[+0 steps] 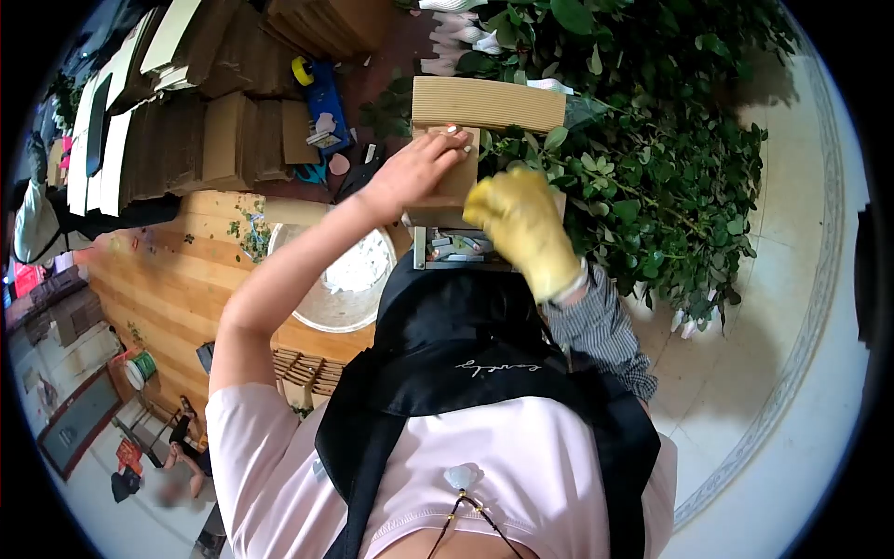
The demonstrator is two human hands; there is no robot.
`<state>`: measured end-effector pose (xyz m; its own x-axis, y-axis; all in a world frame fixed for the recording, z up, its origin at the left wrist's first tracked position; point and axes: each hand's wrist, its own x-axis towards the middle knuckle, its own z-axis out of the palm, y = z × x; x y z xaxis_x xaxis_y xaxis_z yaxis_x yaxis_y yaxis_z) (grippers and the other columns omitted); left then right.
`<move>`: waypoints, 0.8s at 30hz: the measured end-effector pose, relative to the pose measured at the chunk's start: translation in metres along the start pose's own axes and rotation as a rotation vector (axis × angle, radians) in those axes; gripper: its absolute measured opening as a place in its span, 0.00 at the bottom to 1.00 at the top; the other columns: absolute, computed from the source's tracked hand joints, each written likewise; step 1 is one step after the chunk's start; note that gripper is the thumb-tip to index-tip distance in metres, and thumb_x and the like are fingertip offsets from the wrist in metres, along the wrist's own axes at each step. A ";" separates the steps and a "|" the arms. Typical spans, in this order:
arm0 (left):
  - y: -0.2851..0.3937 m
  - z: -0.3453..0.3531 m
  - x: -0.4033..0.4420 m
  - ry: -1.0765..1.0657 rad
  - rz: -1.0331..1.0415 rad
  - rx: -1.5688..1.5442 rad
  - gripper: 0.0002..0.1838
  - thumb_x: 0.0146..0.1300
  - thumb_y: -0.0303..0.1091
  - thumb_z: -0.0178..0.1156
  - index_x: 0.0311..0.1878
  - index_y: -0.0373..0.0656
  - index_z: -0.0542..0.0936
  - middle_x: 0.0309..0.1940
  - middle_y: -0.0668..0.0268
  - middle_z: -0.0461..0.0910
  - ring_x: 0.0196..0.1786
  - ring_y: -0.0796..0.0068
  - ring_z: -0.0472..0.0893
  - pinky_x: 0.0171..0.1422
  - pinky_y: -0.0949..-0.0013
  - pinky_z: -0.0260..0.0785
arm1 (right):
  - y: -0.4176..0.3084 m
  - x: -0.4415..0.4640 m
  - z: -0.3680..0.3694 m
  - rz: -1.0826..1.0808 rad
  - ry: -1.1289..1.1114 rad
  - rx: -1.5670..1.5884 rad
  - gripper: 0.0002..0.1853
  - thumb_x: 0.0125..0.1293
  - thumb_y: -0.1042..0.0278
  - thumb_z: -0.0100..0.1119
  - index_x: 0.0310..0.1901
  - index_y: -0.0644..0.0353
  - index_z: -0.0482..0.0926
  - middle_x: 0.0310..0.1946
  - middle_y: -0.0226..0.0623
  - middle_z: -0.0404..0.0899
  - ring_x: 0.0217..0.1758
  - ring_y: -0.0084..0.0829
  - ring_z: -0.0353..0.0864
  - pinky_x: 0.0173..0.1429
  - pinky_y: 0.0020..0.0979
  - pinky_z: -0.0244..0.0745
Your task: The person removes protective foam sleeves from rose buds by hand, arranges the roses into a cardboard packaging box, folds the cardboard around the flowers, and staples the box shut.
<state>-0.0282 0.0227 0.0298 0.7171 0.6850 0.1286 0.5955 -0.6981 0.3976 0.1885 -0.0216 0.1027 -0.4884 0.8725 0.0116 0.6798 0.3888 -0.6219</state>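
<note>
"Cardboard (466, 179), where's that?"
"Centre, under the left hand (419, 168), fingers straight and close together. Far left, cardboard stacks (228, 140); then a round tub (331, 327) and a blue object (331, 104)."
"Right hand (523, 224)?"
"Yellow-gloved, just right of centre, fingers curled, blurred; can't tell if they're holding anything. Leafy stems (643, 168) crowd that whole right side!"

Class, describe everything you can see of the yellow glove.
The yellow glove covers the right hand to the wrist. It looks like rubber or coated fabric, creased, with a pale cuff meeting a grey patterned sleeve. Its fingers curl inward, slightly blurred, beside the leafy stems; whether they hold anything cannot be told.
</note>
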 end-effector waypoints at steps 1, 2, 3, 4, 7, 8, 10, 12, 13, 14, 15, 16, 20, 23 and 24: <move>-0.011 -0.002 0.002 -0.023 -0.102 -0.358 0.34 0.66 0.54 0.65 0.65 0.37 0.74 0.69 0.53 0.71 0.71 0.52 0.71 0.76 0.55 0.62 | 0.021 0.009 0.005 0.063 0.060 0.075 0.13 0.52 0.59 0.78 0.33 0.56 0.84 0.29 0.38 0.84 0.33 0.41 0.83 0.41 0.41 0.77; -0.018 -0.004 0.002 -0.048 -0.199 -0.720 0.31 0.72 0.54 0.60 0.66 0.37 0.75 0.66 0.51 0.74 0.68 0.51 0.73 0.74 0.56 0.65 | 0.030 0.021 0.004 0.311 -0.051 0.046 0.15 0.53 0.60 0.78 0.37 0.57 0.85 0.32 0.39 0.86 0.36 0.39 0.85 0.43 0.40 0.79; -0.021 -0.017 0.005 -0.064 -0.240 -0.724 0.25 0.78 0.47 0.53 0.66 0.37 0.76 0.63 0.47 0.77 0.66 0.49 0.76 0.72 0.55 0.67 | 0.050 0.031 0.016 0.391 -0.082 0.009 0.15 0.55 0.58 0.78 0.41 0.55 0.86 0.36 0.40 0.87 0.38 0.41 0.86 0.46 0.40 0.81; -0.014 -0.028 0.006 -0.036 -0.238 -0.718 0.28 0.74 0.53 0.57 0.64 0.39 0.77 0.65 0.48 0.75 0.67 0.47 0.76 0.72 0.55 0.68 | 0.066 0.035 0.028 0.469 -0.115 -0.028 0.16 0.56 0.57 0.77 0.44 0.53 0.86 0.39 0.41 0.88 0.41 0.42 0.88 0.49 0.40 0.83; 0.014 -0.026 0.000 -0.100 0.047 0.035 0.33 0.55 0.55 0.72 0.60 0.45 0.81 0.71 0.57 0.68 0.71 0.52 0.71 0.72 0.56 0.70 | 0.056 0.041 0.012 0.421 -0.265 -0.019 0.18 0.59 0.56 0.75 0.48 0.52 0.85 0.43 0.42 0.88 0.44 0.44 0.88 0.51 0.38 0.83; 0.018 -0.022 -0.004 -0.103 0.042 0.033 0.33 0.55 0.55 0.72 0.60 0.45 0.81 0.71 0.57 0.68 0.71 0.52 0.71 0.72 0.56 0.70 | 0.054 0.042 0.007 0.419 -0.271 -0.017 0.18 0.59 0.56 0.75 0.48 0.52 0.85 0.43 0.42 0.88 0.44 0.44 0.88 0.51 0.38 0.83; 0.013 -0.018 0.000 -0.142 -0.039 -0.053 0.34 0.50 0.52 0.75 0.59 0.47 0.81 0.71 0.58 0.66 0.73 0.56 0.69 0.71 0.57 0.71 | 0.053 0.059 -0.010 0.283 -0.138 -0.099 0.17 0.59 0.60 0.76 0.48 0.57 0.85 0.43 0.40 0.88 0.46 0.41 0.88 0.52 0.37 0.82; 0.018 -0.026 0.007 -0.205 -0.102 -0.013 0.34 0.48 0.52 0.77 0.58 0.50 0.81 0.71 0.57 0.67 0.70 0.54 0.72 0.68 0.59 0.73 | 0.068 0.084 -0.021 -0.068 0.194 0.004 0.27 0.64 0.55 0.71 0.63 0.54 0.79 0.56 0.45 0.84 0.56 0.44 0.86 0.58 0.39 0.82; 0.019 -0.027 0.009 -0.221 -0.115 -0.013 0.34 0.47 0.52 0.77 0.58 0.50 0.81 0.71 0.57 0.67 0.69 0.54 0.73 0.68 0.59 0.73 | 0.067 0.104 -0.043 -0.161 0.163 -0.202 0.31 0.67 0.52 0.67 0.69 0.51 0.72 0.60 0.48 0.81 0.65 0.42 0.80 0.68 0.43 0.76; 0.020 -0.028 0.012 -0.237 -0.127 -0.013 0.34 0.47 0.52 0.78 0.58 0.51 0.82 0.71 0.57 0.68 0.68 0.54 0.74 0.68 0.59 0.74 | 0.083 0.123 -0.044 -0.307 0.283 -0.286 0.37 0.66 0.52 0.68 0.74 0.53 0.66 0.61 0.52 0.80 0.66 0.44 0.79 0.70 0.41 0.75; 0.020 -0.027 0.013 -0.241 -0.125 -0.006 0.34 0.47 0.52 0.78 0.58 0.51 0.82 0.71 0.57 0.68 0.68 0.54 0.74 0.68 0.59 0.74 | 0.089 0.130 -0.048 -0.078 0.049 -0.226 0.39 0.67 0.52 0.68 0.74 0.54 0.64 0.62 0.52 0.79 0.66 0.44 0.79 0.70 0.41 0.75; 0.018 -0.026 0.014 -0.226 -0.122 -0.039 0.34 0.46 0.51 0.78 0.57 0.49 0.81 0.68 0.58 0.69 0.67 0.54 0.74 0.66 0.57 0.74 | 0.091 0.134 -0.051 0.148 -0.182 -0.158 0.40 0.67 0.52 0.68 0.75 0.55 0.63 0.63 0.52 0.79 0.66 0.45 0.79 0.70 0.40 0.75; 0.019 -0.020 0.005 -0.218 -0.246 -0.172 0.36 0.46 0.47 0.78 0.61 0.51 0.81 0.69 0.57 0.70 0.68 0.53 0.73 0.69 0.57 0.71 | 0.059 0.078 -0.027 -0.205 -0.380 -0.642 0.21 0.67 0.65 0.61 0.61 0.62 0.79 0.40 0.43 0.89 0.41 0.38 0.90 0.45 0.38 0.83; 0.034 0.007 -0.025 0.181 -0.292 -0.268 0.40 0.44 0.40 0.80 0.64 0.45 0.79 0.65 0.53 0.73 0.70 0.47 0.70 0.74 0.55 0.65 | 0.037 0.026 0.019 -0.144 -0.280 -0.932 0.15 0.65 0.70 0.57 0.52 0.62 0.82 0.28 0.33 0.88 0.32 0.28 0.88 0.32 0.31 0.75; 0.047 0.017 -0.033 0.336 -0.416 -0.304 0.47 0.41 0.39 0.81 0.68 0.42 0.74 0.69 0.50 0.69 0.73 0.45 0.66 0.76 0.52 0.63 | 0.039 0.017 0.029 -0.115 -0.178 -0.923 0.15 0.65 0.69 0.57 0.51 0.62 0.83 0.28 0.32 0.88 0.33 0.27 0.88 0.31 0.30 0.73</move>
<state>-0.0184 -0.0362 0.0287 0.2634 0.9502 0.1667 0.6358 -0.3009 0.7108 0.1903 0.0001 0.0559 -0.6042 0.7857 -0.1324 0.7493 0.6168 0.2412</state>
